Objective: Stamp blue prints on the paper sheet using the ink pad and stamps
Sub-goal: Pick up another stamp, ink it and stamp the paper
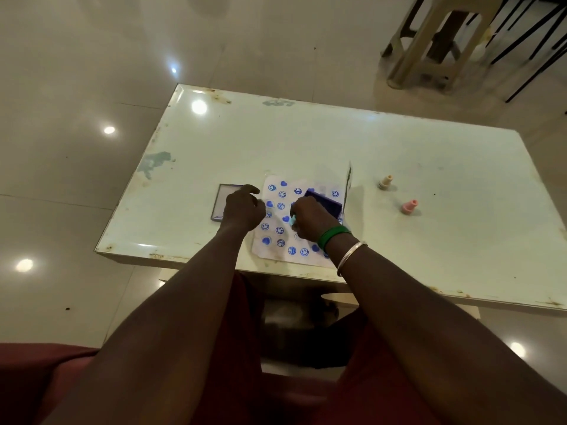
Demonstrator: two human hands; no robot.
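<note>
1. Head view showed the paper sheet (pixel 294 239) lying flat at mid-frame, near the lower edge of the desk (pixel 276 142). Rows of blue smileys and hearts covered most of it, so the task looked far along.
2. The ink pad (pixel 325 204) sat on the sheet's upper right part with its dark blue face up. It was probably kept there so that a stamp travelled little between inking and printing.
3. A purple-edged tray (pixel 218 205), likely the pad's lid, lay on the desk just beside the sheet's left edge, out of the printing area.
4. The right hand (pixel 313 222) was clenched round a light blue stamp (pixel 293 220), and only the stamp's end showed at the left side of the fist. The stamp was over the sheet's middle, just below and left of the pad. Whether it pressed on the paper could not be told.
5. The left hand (pixel 242 210) lay at the sheet's left edge, overlapping the tray's right side. Its fingers were loosely curled with nothing seen in their grip. It seemed placed to steady the sheet, though any contact was hidden under the hand.
6. A beige stamp (pixel 385 181) and a pink stamp (pixel 409 207) stood upright at the right of the frame, well apart from the sheet, apparently set aside as spares.
</note>
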